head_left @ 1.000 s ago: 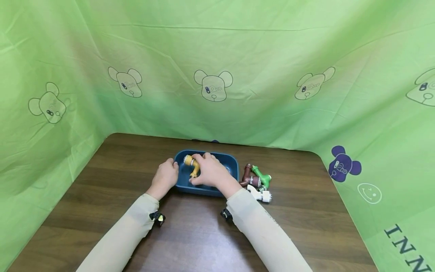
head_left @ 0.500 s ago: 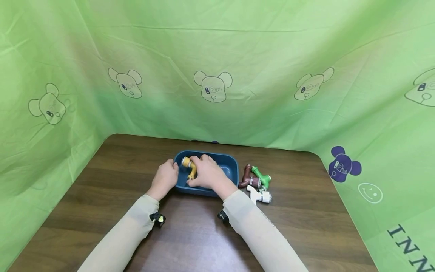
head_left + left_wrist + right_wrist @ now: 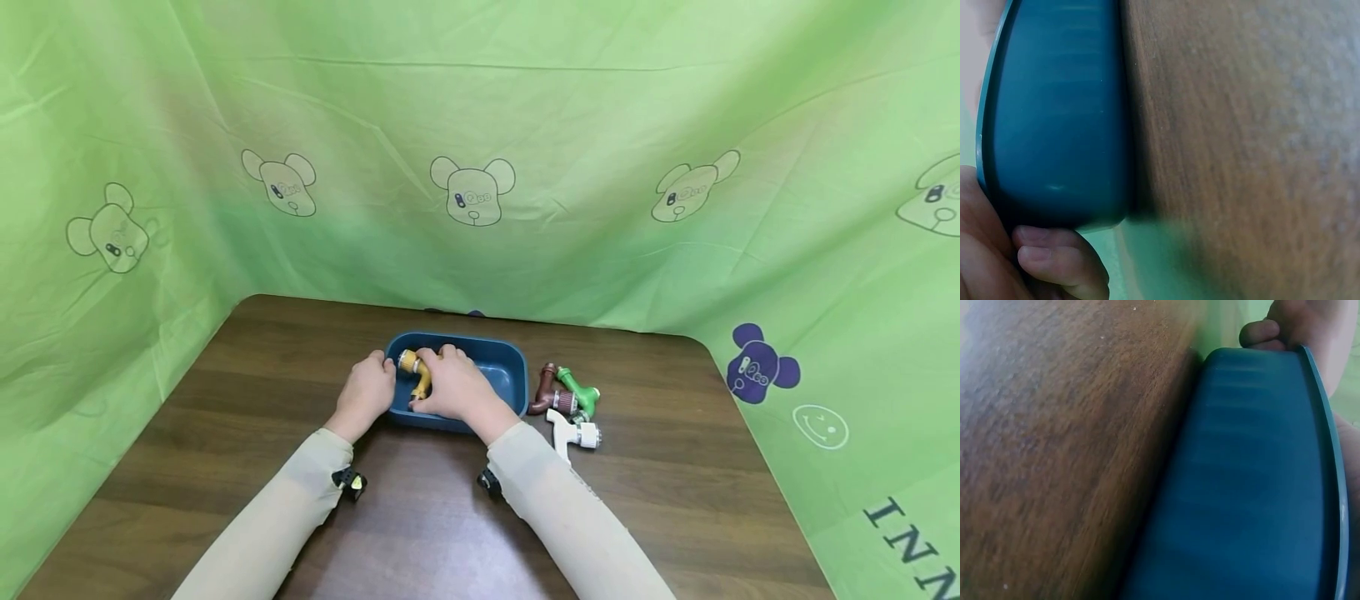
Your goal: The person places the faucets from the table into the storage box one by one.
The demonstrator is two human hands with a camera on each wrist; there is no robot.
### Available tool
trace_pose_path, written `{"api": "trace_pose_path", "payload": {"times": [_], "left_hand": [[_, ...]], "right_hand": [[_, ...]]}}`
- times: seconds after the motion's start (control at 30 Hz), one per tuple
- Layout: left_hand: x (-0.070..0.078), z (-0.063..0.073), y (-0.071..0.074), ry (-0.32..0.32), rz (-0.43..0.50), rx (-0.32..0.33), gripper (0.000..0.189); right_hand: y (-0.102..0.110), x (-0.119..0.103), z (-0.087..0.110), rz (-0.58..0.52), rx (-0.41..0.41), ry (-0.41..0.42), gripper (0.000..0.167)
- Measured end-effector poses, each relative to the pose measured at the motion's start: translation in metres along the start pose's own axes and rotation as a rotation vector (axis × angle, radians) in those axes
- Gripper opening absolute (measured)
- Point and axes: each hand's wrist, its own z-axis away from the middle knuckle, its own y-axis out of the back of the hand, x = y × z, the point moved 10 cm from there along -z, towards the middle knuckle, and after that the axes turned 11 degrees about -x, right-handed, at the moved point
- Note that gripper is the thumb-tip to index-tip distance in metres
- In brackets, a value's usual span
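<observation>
A blue plastic basin stands on the wooden table. My left hand grips its left end; in the left wrist view the fingers curl against the outside of the basin wall. Inside the basin's left half lies a yellow faucet with a ribbed knob toward the far left corner. My right hand reaches over the near rim and holds this faucet, thumb on the near side and fingers on the far side. The palm hides part of it. From the right wrist, the basin's near wall covers most of that hand.
Right of the basin, a dark red faucet, a green faucet and a white faucet lie close together on the table. A green printed cloth hangs behind and at both sides.
My right hand has moved a little left and lower in the basin with the yellow faucet. More of the white faucet shows beside the right sleeve. The left hand keeps its place.
</observation>
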Motion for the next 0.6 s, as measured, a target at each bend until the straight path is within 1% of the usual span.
{"api": "trace_pose_path", "payload": {"times": [0.23, 0.6], "left_hand": [[-0.0017, -0.0019, -0.0012, 0.002, -0.006, -0.003, 0.029], [-0.0028, -0.0035, -0.0015, 0.001, -0.005, 0.003, 0.029]], "right_hand": [[-0.0043, -0.0004, -0.0054, 0.010, -0.007, -0.012, 0.083], [-0.0096, 0.0008, -0.0093, 0.019, -0.009, -0.026, 0.085]]}}
